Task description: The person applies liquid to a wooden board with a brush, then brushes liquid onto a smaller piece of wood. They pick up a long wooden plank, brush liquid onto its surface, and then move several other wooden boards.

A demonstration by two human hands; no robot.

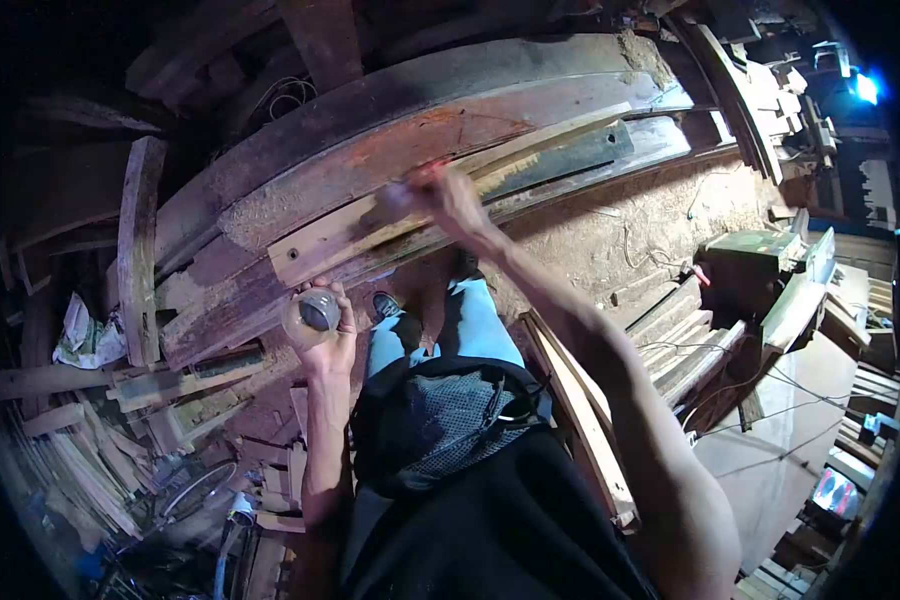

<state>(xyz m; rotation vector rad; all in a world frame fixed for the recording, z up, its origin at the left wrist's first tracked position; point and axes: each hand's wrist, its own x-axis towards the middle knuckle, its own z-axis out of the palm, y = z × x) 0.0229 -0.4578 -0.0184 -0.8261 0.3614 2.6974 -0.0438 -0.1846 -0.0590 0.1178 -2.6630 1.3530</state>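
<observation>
Wooden plank (370, 235) lies slanting across stacked curved timbers (450, 110). Right hand (445, 200) presses on it at twelve o'clock, grip blurred, cannot tell. Left hand (320, 325), at nine o'clock, is closed around a small jar (315, 312) near the plank's lower end.

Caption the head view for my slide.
Right hand works a curved timber plank; left hand holds a small jar.

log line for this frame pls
left hand: holds small round container | right hand: blurred, on pale wood strip | curved timber beam | sawdust floor
</observation>
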